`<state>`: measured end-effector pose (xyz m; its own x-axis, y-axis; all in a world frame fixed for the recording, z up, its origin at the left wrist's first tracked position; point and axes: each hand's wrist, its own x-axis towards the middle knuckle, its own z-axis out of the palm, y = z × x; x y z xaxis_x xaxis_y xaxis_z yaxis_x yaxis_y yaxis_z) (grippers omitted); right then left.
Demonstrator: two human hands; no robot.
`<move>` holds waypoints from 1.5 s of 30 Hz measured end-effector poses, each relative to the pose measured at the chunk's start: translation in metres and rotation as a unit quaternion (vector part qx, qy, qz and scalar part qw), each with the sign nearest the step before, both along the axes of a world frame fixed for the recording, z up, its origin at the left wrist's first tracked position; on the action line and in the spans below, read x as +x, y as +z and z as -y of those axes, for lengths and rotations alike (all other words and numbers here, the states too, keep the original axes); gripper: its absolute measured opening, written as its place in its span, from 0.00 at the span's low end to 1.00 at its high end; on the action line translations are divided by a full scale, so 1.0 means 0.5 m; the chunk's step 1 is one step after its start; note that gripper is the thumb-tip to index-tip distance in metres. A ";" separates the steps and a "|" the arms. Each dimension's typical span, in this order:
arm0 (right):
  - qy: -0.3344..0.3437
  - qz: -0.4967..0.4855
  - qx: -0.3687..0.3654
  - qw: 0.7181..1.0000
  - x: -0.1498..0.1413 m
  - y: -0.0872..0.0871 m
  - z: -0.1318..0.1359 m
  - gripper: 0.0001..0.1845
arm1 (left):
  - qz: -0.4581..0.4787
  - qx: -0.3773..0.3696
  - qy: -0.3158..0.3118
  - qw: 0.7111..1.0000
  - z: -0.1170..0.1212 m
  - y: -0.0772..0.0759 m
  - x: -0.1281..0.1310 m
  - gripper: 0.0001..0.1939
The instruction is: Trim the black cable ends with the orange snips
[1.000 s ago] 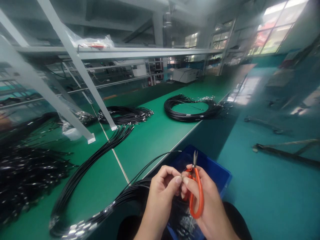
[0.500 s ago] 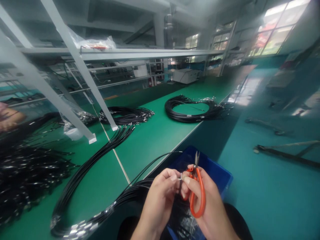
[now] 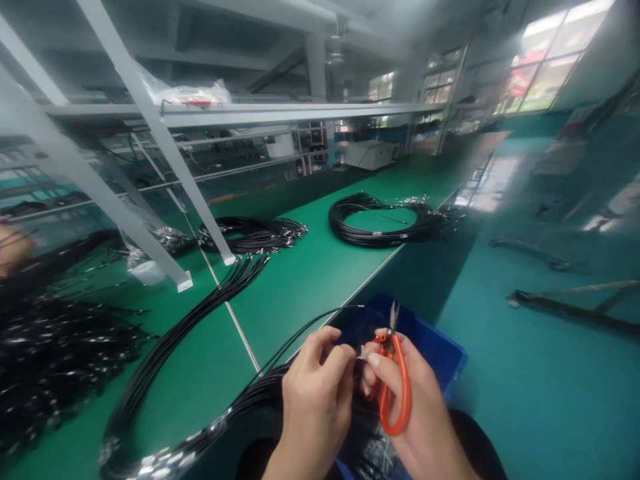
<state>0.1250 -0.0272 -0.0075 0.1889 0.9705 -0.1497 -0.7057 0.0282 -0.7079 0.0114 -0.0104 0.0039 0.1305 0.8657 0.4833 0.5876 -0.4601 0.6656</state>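
Note:
In my right hand (image 3: 407,380) are scissors (image 3: 397,400) with orange handles, their metal blades pointing up and away. The thumb and forefinger of that hand also pinch a small pale tip (image 3: 363,352), apparently a cable end. My left hand (image 3: 320,387) is close beside it, fingers curled inward and fingertips near that tip; what they grip is hidden. Left of my hands, a bundle of black cables (image 3: 187,327) curves over the green table (image 3: 295,287). One loose cable (image 3: 320,315) runs out above my left hand.
Below my hands stands a blue bin (image 3: 440,353) with cables and clear scraps inside. Coiled black cables (image 3: 375,237) lie farther along the table, beside another bundle (image 3: 255,233). A cable heap (image 3: 65,353) lies at left, near another person's arm (image 3: 13,250). White shelf posts (image 3: 165,147) rise from the table.
My left hand has turned over, its back now showing and its fingers curled more. My right hand and the scissors stay nearly still. The other person's arm at far left has shifted.

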 end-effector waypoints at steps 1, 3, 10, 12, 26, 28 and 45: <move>-0.005 0.001 0.002 1.000 0.000 0.000 -0.001 0.14 | 0.011 -0.018 0.013 1.000 0.000 0.000 -0.004 0.08; -0.013 0.001 -0.004 1.000 -0.002 0.000 -0.002 0.13 | 0.065 -0.093 0.002 0.994 0.003 0.000 -0.007 0.06; -0.005 -0.002 -0.027 1.000 -0.007 0.002 -0.002 0.12 | 0.248 -0.263 -0.086 0.928 0.016 -0.014 0.019 0.04; -0.007 0.013 -0.031 0.999 -0.004 0.003 -0.004 0.13 | 0.266 -0.273 -0.082 0.921 0.013 -0.021 0.019 0.05; -0.051 0.141 -0.016 0.989 0.004 -0.003 -0.005 0.17 | 0.322 -0.330 -0.110 0.881 0.005 -0.020 0.012 0.10; -0.082 0.187 -0.019 0.979 0.010 -0.008 -0.002 0.17 | 0.327 -0.332 -0.101 0.879 0.004 -0.021 0.013 0.10; -0.183 0.500 0.125 0.838 0.012 -0.040 0.000 0.20 | 0.311 -0.319 -0.131 0.886 0.005 -0.017 0.013 0.08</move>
